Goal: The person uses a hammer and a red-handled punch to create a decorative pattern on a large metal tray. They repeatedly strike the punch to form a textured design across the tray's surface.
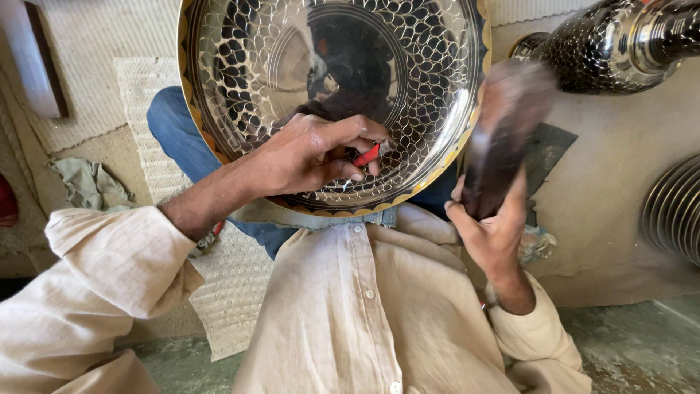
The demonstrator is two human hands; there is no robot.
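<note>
A large shiny metal plate [240, 66] with a chased scale pattern and a brass-coloured rim rests on my lap. My left hand [310, 153] lies on its lower part and pinches a small red-handled chisel [368, 154] against the surface. My right hand [494, 230] grips the handle of a dark wooden mallet [503, 131], raised beside the plate's right rim and blurred by motion. I wear a cream shirt and blue jeans.
A patterned metal vase [612, 44] lies at the top right. Ribbed metal ware [674, 211] stands at the right edge. Woven mats [153, 117] cover the floor, with a green rag [87, 182] at the left and a wooden piece [36, 58] top left.
</note>
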